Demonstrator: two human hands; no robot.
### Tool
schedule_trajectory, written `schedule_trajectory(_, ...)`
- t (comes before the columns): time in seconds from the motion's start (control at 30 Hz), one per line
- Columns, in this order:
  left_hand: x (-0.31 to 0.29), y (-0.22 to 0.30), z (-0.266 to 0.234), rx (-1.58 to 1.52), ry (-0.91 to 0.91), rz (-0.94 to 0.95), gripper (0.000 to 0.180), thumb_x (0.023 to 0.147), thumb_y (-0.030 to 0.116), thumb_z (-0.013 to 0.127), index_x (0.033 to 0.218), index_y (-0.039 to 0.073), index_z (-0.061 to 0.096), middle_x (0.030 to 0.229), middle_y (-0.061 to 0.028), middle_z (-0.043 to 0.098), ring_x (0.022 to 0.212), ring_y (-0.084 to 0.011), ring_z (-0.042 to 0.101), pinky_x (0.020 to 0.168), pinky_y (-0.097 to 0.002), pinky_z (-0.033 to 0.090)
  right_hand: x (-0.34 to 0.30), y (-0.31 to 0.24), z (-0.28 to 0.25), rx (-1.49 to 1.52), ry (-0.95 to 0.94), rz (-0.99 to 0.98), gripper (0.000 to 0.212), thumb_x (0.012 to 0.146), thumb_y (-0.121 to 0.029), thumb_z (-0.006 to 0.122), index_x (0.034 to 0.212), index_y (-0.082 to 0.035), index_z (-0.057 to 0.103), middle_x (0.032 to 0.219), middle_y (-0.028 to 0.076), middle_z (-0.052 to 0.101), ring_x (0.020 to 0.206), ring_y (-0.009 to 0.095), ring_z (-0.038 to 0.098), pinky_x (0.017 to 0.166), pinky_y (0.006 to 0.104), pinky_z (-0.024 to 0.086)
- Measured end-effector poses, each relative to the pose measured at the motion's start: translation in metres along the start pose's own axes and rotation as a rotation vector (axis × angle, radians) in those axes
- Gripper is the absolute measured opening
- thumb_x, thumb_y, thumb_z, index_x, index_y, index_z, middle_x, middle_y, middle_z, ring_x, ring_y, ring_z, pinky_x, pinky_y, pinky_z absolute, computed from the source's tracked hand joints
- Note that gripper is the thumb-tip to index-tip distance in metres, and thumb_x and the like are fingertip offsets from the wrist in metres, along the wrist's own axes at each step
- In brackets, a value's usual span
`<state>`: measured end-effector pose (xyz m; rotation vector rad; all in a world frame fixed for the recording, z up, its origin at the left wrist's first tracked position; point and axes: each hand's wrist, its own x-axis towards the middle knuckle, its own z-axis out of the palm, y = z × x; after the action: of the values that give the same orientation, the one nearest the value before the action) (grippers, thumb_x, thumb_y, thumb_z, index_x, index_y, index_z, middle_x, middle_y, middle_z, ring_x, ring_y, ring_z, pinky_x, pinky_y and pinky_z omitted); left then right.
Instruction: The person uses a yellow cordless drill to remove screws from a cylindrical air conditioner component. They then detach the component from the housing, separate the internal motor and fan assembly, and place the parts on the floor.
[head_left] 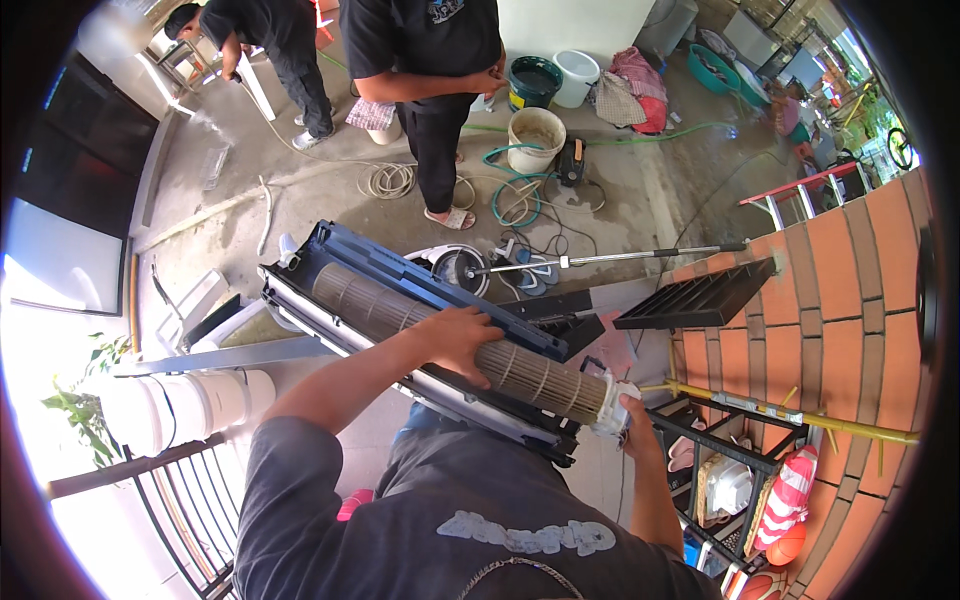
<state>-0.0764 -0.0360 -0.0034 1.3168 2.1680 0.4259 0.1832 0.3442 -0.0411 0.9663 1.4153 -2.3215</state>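
Observation:
A long air-conditioner housing [400, 267], dark with a blue-grey edge, lies slantwise before my body. Inside it runs a ribbed, cylindrical blower fan [540, 381], dusty brown. My left hand [458, 345] lies over the fan's middle, fingers curled round its top and hiding part of the ribs. At the fan's right end sits a white fan motor [612, 408]. My right hand [637, 418] holds that motor from the outer side, thumb on top; its other fingers are mostly hidden. The housing's near lower edge is close to my waist.
A person [425, 90] stands ahead; another [265, 60] bends over, spraying water. Hoses [388, 181], a white bucket [537, 140] and a mop bucket [455, 270] are on the floor. A black louvred panel [700, 293] and a shoe rack [735, 455] stand right, a railing [195, 510] left.

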Motion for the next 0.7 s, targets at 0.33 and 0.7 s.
schedule_trajectory(0.33, 0.058, 0.011, -0.029, 0.19, 0.212, 0.244, 0.096, 0.065, 0.054, 0.093, 0.145, 0.011, 0.061, 0.13, -0.017, 0.061, 0.122, -0.0372, 0.06, 0.103, -0.0522, 0.052, -0.022, -0.006, -0.034, 0.088, 0.144, -0.081, 0.071, 0.098, -0.041, 0.07, 0.158, -0.012, 0.047, 0.146, 0.009, 0.064, 0.132, 0.028, 0.066, 0.109, 0.0448, 0.055)
schedule_trajectory(0.7, 0.11, 0.019, -0.058, 0.214, 0.579, 0.325, 0.099, 0.066, 0.05, 0.093, 0.148, 0.01, 0.056, 0.13, -0.0167, 0.057, 0.124, -0.0381, 0.057, 0.108, -0.052, 0.05, -0.059, -0.145, 0.006, -0.334, 0.376, -0.489, 0.086, 0.091, -0.03, 0.078, 0.163, -0.006, 0.039, 0.145, 0.015, 0.058, 0.131, 0.026, 0.06, 0.111, 0.0403, 0.049)
